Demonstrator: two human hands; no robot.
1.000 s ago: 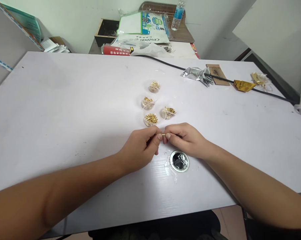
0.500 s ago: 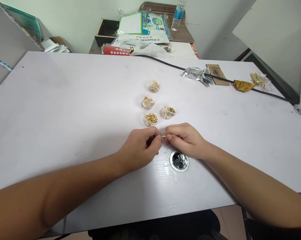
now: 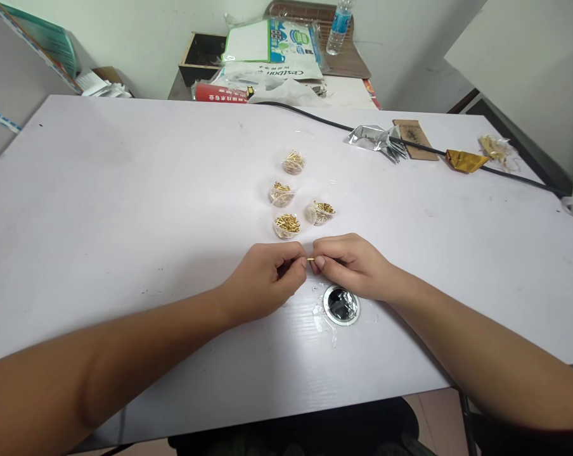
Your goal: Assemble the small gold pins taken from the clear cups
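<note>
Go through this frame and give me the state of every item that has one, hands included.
Left hand: closed, pinching the gold pin
Right hand: closed, pinching its other end
Gold pin: held level between the hands
Four clear cups: open, holding gold pieces
Silver packet: crumpled
Black cable: uncoiled
Black box: open-topped
Bottle: upright, top cut off by frame

A plain, pale wall point(image 3: 148, 38) rises behind a broad white table point(image 3: 101, 183), whose smooth top catches a soft, whitish sheen of light near its front edge. Beyond the far edge stands a lower side table point(image 3: 346, 94) with a white top. A grey partition point(image 3: 18, 57) with patterned edging slants in at left, and a large off-white panel point(image 3: 528, 69) leans at upper right. Below the front edge, pinkish floor point(image 3: 429, 415) shows.
</note>
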